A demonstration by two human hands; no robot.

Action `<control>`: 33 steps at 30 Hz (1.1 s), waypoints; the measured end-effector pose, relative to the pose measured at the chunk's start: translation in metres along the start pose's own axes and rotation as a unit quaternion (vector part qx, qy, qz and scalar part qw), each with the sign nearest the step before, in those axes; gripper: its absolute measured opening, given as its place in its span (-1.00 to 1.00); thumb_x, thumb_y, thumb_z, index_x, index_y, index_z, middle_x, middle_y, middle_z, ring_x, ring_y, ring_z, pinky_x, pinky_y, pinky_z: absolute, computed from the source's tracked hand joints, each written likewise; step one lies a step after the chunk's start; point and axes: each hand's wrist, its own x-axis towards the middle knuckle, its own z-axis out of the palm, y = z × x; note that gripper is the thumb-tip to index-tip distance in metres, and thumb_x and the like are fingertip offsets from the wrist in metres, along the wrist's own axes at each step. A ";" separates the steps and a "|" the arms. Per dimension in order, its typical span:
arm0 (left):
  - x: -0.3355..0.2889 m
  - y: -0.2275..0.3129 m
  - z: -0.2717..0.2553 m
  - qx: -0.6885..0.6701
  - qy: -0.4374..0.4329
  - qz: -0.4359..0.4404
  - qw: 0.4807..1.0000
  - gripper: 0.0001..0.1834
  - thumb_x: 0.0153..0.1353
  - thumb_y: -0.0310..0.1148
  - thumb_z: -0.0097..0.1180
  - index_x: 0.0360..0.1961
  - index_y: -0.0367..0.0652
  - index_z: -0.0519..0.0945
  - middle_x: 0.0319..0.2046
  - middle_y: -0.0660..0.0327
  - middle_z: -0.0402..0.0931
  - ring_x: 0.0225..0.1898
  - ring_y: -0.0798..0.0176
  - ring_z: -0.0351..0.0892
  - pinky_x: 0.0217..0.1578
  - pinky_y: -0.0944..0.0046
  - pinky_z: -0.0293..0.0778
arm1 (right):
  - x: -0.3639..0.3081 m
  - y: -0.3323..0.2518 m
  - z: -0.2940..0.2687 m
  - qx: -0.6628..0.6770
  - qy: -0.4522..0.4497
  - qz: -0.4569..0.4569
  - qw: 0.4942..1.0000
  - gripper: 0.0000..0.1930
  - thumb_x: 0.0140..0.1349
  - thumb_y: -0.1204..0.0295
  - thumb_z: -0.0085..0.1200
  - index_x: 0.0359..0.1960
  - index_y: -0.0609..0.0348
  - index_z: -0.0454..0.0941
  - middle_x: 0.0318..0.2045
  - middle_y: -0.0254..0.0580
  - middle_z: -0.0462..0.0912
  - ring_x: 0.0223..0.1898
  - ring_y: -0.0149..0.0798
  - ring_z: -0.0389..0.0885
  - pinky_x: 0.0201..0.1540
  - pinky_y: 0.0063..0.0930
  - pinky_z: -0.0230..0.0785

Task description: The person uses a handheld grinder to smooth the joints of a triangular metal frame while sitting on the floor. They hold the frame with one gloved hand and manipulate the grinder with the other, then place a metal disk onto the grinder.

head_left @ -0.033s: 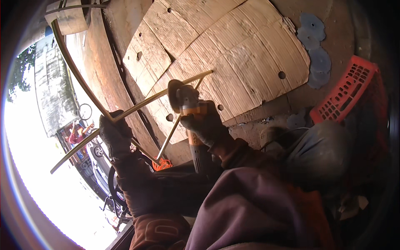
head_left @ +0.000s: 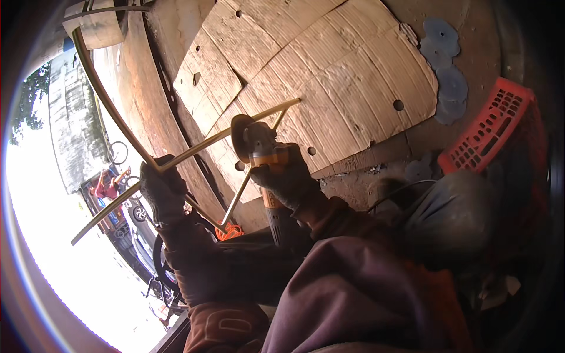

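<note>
A gold-coloured metal tube frame (head_left: pixel 200 147) stretches across the middle, with one long bent bar running up to the upper left. My gloved left hand (head_left: pixel 163 193) grips it at a corner where several bars meet. In my gloved right hand (head_left: pixel 291 179) is an orange and grey angle grinder (head_left: pixel 259 136), its body pointing down toward my lap. The grinder's round disc (head_left: pixel 240 140) lies at the frame's long straight bar, right of my left hand. Whether the disc touches the metal I cannot tell.
Flattened cardboard (head_left: pixel 353 88) covers the ground ahead. Round grey discs (head_left: pixel 452 88) lie at its right edge, near a red plastic crate (head_left: pixel 488 129). An orange coiled cord (head_left: pixel 229 230) sits below the frame. A wooden plank (head_left: pixel 141 88), a bicycle wheel (head_left: pixel 118 153) and another person (head_left: pixel 107 185) are at left.
My right hand has shifted the grinder slightly left along the bar. The left hand and the frame stay put. The person in the background has moved a little.
</note>
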 end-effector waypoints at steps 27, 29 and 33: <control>0.012 -0.001 0.005 -0.008 -0.011 -0.014 1.000 -0.40 0.43 0.23 -0.13 -0.37 -0.13 0.54 -0.74 0.37 0.26 -0.79 0.40 0.22 -0.79 0.38 0.16 | 0.056 0.043 -0.061 0.212 0.067 0.144 0.964 -0.60 0.16 0.36 0.36 0.00 0.12 0.52 -0.40 -0.18 0.64 -0.54 -0.17 0.69 -0.48 -0.24 0.62; 0.012 0.002 0.005 -0.002 -0.002 -0.011 1.000 -0.39 0.44 0.22 -0.14 -0.34 -0.16 0.55 -0.74 0.34 0.27 -0.79 0.37 0.23 -0.80 0.37 0.18 | 0.048 0.036 -0.061 0.235 0.050 0.172 0.955 -0.61 0.18 0.35 0.34 0.01 0.12 0.52 -0.39 -0.15 0.65 -0.54 -0.16 0.69 -0.48 -0.23 0.62; 0.017 0.001 -0.007 0.006 -0.043 0.048 0.998 -0.33 0.46 0.19 -0.23 -0.24 -0.30 0.57 -0.68 0.21 0.37 -0.75 0.28 0.33 -0.77 0.28 0.33 | 0.038 0.051 -0.056 0.167 0.052 0.066 0.982 -0.61 0.19 0.33 0.32 0.02 0.12 0.51 -0.41 -0.09 0.66 -0.55 -0.15 0.68 -0.48 -0.22 0.62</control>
